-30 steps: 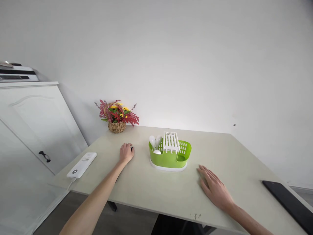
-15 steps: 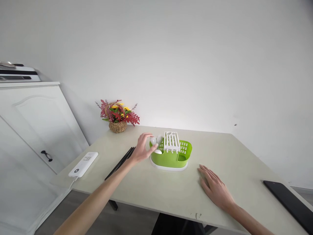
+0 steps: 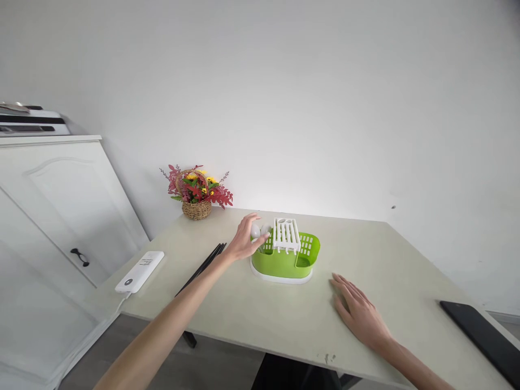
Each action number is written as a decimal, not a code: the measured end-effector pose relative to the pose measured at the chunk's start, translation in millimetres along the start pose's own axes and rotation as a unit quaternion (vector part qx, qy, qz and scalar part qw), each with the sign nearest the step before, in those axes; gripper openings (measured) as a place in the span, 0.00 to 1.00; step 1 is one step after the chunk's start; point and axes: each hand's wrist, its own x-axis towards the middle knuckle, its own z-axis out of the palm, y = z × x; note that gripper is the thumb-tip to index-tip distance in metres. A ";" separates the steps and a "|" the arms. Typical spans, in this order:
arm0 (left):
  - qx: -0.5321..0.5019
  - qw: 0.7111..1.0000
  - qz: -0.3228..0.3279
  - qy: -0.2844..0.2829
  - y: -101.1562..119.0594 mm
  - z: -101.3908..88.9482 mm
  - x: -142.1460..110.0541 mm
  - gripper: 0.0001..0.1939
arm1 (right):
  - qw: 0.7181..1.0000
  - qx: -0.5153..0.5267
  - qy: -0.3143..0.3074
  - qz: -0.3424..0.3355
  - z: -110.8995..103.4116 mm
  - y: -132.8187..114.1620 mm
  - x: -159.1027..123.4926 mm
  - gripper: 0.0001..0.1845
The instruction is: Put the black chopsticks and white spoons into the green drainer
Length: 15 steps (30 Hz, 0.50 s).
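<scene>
Near the middle of the table stands a green utensil basket (image 3: pixel 280 265) with a white base and a white slotted rack (image 3: pixel 286 234) across its top. At its left end, white spoons (image 3: pixel 255 231) stick up with their bowls on top. My left hand (image 3: pixel 242 241) is around these spoons, thumb and fingers apart, the thumb passing in front of them. Whether it touches them I cannot tell. My right hand (image 3: pixel 361 314) lies flat on the table, right of the basket, holding nothing. Left of the basket lie black chopsticks (image 3: pixel 201 269), partly behind my left forearm.
A wicker flower basket (image 3: pixel 196 210) stands at the back left by the wall. A white power strip (image 3: pixel 140 272) with a cable lies at the left edge. A black phone-like slab (image 3: pixel 479 338) rests at the right. A white cabinet (image 3: pixel 77 206) stands left of the table.
My left hand has shifted slightly right and up, its thumb lifting and its fingers spreading wider. The white spoon bowl low at the basket's front rim no longer shows there. My right hand stays put.
</scene>
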 end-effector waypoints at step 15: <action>0.021 0.999 -0.017 -0.046 8.0 16.1 44.8 0.13 | 1.000 -0.015 -0.002 -0.002 3.9 3.9 -1.3 0.30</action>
